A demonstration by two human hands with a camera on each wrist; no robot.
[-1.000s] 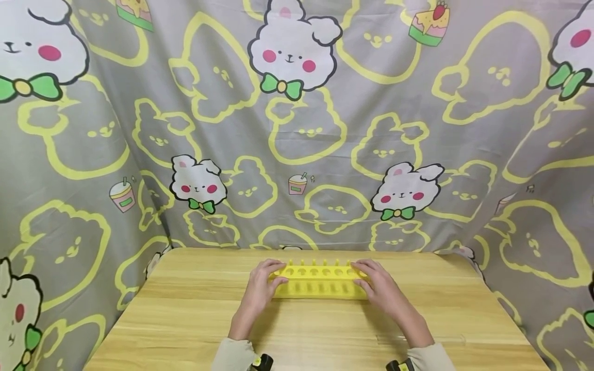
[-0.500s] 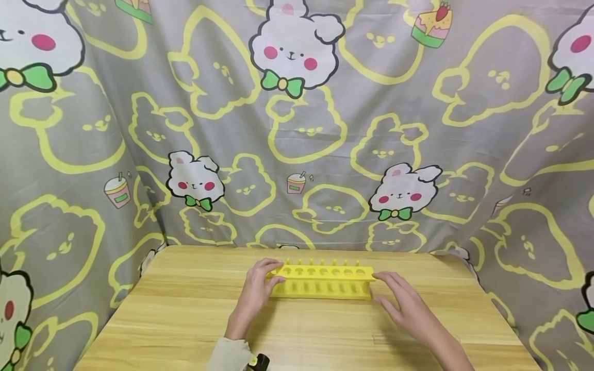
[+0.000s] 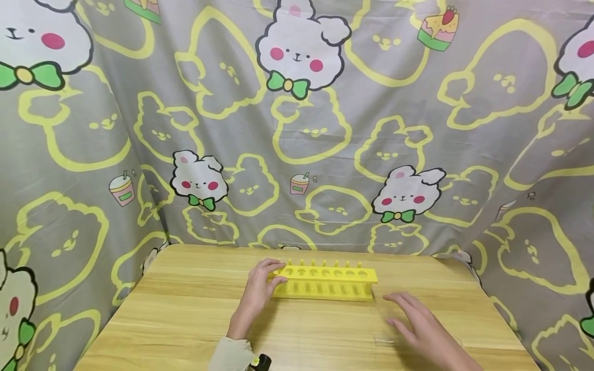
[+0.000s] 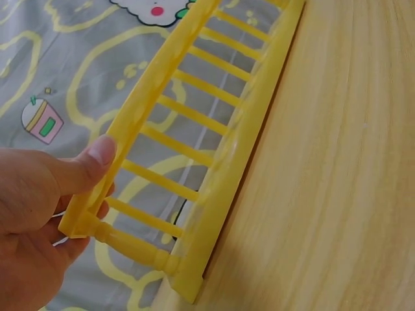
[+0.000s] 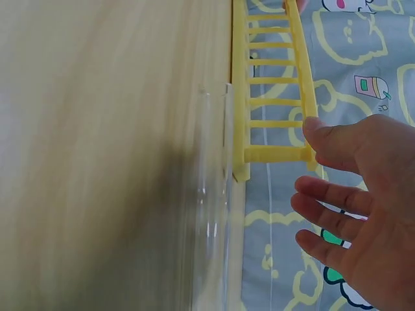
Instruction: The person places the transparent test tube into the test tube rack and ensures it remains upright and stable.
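Note:
A yellow test tube rack (image 3: 325,281) stands upright on the wooden table, with a row of round holes along its top and short pegs at the back. My left hand (image 3: 257,288) grips the rack's left end, thumb on the near side of the top bar and fingers behind, as the left wrist view shows. Apart from the rack's right end, my right hand (image 3: 424,327) hangs above the table, fingers loosely spread and holding nothing. Under that hand lies a clear test tube (image 5: 213,194), mostly covered by the hand in the head view.
The wooden table (image 3: 185,299) reaches back to a grey curtain (image 3: 320,118) printed with rabbits and yellow outlines. More of the curtain hangs along the left and right sides. A black wrist strap (image 3: 261,362) sits at my left sleeve.
My right hand has let go of the rack's right end and moved right and toward me, its fingers loosening. My left hand keeps its grip and the rack stays in place.

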